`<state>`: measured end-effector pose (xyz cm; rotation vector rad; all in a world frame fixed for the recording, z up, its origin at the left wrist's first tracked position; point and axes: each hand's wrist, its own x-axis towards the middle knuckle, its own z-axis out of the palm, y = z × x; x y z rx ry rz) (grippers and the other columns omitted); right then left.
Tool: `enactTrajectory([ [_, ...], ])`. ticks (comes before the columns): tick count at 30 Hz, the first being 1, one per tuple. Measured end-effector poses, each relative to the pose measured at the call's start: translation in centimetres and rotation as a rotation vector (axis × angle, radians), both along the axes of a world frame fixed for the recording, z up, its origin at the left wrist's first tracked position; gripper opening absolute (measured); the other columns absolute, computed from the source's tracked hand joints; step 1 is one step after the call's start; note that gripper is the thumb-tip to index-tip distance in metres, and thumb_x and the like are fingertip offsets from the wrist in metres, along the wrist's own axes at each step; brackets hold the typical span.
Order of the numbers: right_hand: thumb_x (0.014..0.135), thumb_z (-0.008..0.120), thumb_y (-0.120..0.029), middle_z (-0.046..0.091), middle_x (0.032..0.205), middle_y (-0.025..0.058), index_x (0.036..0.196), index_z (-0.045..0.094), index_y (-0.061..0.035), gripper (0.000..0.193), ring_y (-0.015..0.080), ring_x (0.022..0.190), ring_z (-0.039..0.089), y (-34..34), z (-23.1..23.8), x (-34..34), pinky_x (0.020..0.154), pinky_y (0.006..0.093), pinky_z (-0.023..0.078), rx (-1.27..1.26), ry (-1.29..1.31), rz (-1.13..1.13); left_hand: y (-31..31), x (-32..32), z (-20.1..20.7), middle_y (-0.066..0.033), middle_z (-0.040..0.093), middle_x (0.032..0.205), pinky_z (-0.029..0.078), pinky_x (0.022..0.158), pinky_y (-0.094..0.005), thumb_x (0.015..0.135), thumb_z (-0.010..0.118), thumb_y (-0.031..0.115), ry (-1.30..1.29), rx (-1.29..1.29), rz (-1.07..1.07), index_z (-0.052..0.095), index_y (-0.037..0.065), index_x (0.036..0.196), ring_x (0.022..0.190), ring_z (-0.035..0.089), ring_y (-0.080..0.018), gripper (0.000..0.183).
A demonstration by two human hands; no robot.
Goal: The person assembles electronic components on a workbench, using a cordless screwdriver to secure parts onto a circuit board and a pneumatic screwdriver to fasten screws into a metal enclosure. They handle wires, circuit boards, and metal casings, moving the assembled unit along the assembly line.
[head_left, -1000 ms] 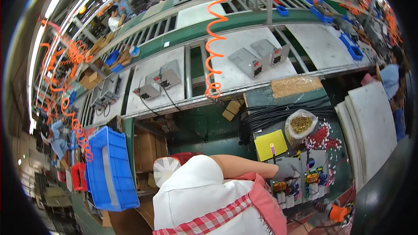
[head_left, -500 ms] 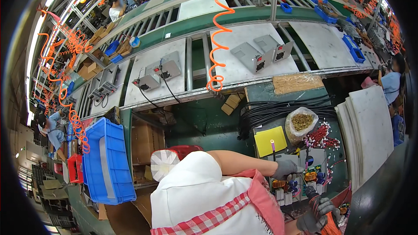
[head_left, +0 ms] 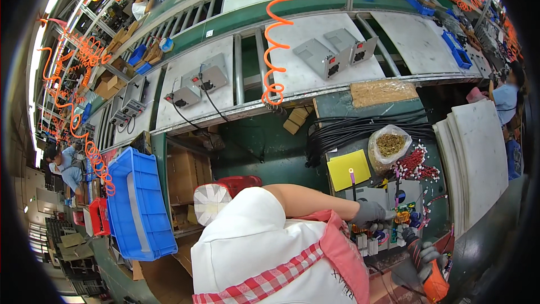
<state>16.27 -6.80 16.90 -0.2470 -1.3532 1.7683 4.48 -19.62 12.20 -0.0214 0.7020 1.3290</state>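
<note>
My left hand [head_left: 371, 214], in a grey glove, is at a circuit board with copper coils [head_left: 402, 217] beside a grey metal housing [head_left: 413, 191]. Its fingers are closed at the board's edge, and what they pinch is too small to name. Lower right, my grey-gloved right hand [head_left: 430, 254] wraps round a dark power screwdriver [head_left: 414, 247] with an orange rear part. The screwdriver's front end points at the coils and components. A yellow pad [head_left: 349, 175] lies just beyond my left hand, with an upright cable ending in a ring terminal [head_left: 352, 174] in front of it.
A clear bag [head_left: 379, 160] of small brass parts and red wires with white ends [head_left: 415, 168] lie beyond the housing. Black cables [head_left: 365, 141] cross the bench. White boards [head_left: 478, 157] stand right; a blue crate [head_left: 152, 208] left. A conveyor [head_left: 197, 101] carries grey metal cases.
The view has shifted slightly. My right hand and the screwdriver have turned a little, and more of the orange part shows. My left hand stays at the board.
</note>
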Motion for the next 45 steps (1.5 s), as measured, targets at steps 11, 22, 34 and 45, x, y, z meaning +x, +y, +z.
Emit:
enactTrajectory([
  [11, 0.072, 0.062, -0.006, 0.061, 0.084, 0.0107, 0.108, 0.05, 0.0009, 0.038, 0.0193, 0.072, 0.059, 6.2, -2.2, 1.0, 0.069, 0.034, 0.05, -0.03, -0.004, -0.418, -1.4, -3.9, -6.4, -0.0127, 0.061, 0.108, 0.05, 0.076, -0.0313, 0.087, 0.05, 0.007, 0.335, 0.064, -0.015, 0.055, -0.004, 0.115, 0.091, 0.061, -0.0211, 0.031],
  [22, 0.077, 0.057, -0.006, 0.057, 0.072, 0.0101, 0.111, 0.045, 0.0009, 0.037, 0.0206, 0.067, 0.058, 5.3, -1.4, 0.3, 0.076, 0.0442, 0.051, 0.038, -0.037, -0.431, -1.3, -3.8, -2.0, -0.023, 0.049, 0.124, 0.052, 0.09, -0.032, 0.096, 0.032, 0.004, -0.016, -0.169, 0.16, 0.036, -0.008, 0.128, 0.108, 0.056, -0.0271, 0.034],
  [34, 0.076, 0.056, 0.0, 0.057, 0.074, 0.0079, 0.111, 0.047, 0.0007, 0.036, 0.0184, 0.068, 0.059, 4.9, -2.7, -1.5, 0.077, 0.0417, 0.052, -0.05, -0.037, -0.397, -1.8, -4.5, -4.2, -0.0097, 0.059, 0.098, 0.053, 0.064, -0.0245, 0.097, 0.042, 0.016, 0.056, -0.12, 0.069, 0.049, 0.0, 0.112, 0.076, 0.057, -0.0132, 0.023],
  [45, 0.075, 0.055, 0.009, 0.058, 0.073, 0.004, 0.108, 0.05, -0.0012, 0.035, 0.015, 0.07, 0.06, 4.8, -3.2, -2.9, 0.072, 0.0325, 0.051, -0.038, -0.106, -0.252, -1.6, -4.4, -4.9, -0.0094, 0.058, 0.09, 0.048, 0.06, -0.0258, 0.096, 0.046, 0.015, -0.019, -0.129, 0.133, 0.052, -0.004, 0.111, 0.071, 0.056, -0.0154, 0.025],
])
